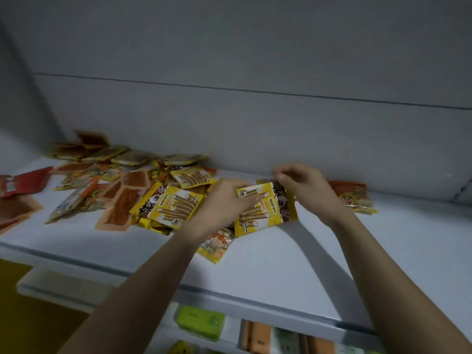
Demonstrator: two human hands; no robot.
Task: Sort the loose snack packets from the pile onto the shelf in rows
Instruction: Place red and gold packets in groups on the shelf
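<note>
both bare hands are working over a white shelf (293, 256), reaching in from below the frame. the left hand (224, 203) is curling its fingers and thumb round the upper edge of a yellow wafer-roll packet (258, 213), which is standing tilted near the middle of the shelf, its lower edge touching the shelf surface. the right hand (304, 185) is pinching the top of a brown and yellow packet (283, 200) that is sitting just behind the yellow one, touching it, close to the shelf's grey back wall (255, 129).

to the left, the pile of loose packets (122, 185) is lying spread across the shelf: yellow wafer packets, clear orange-brown strip packets and some red ones at the far left edge, overlapping in no order. another yellow wafer packet (176, 205) is lying flat just left of the left wrist. a small yellow packet with a cartoon figure (217, 246) is lying under the left forearm, near the front edge. 1 orange and yellow packet (353, 198) is sitting apart on the right, beyond the right hand.

below the shelf lip, green boxes (201, 321) and orange boxes (258, 337) are showing on a lower level, blurred.
</note>
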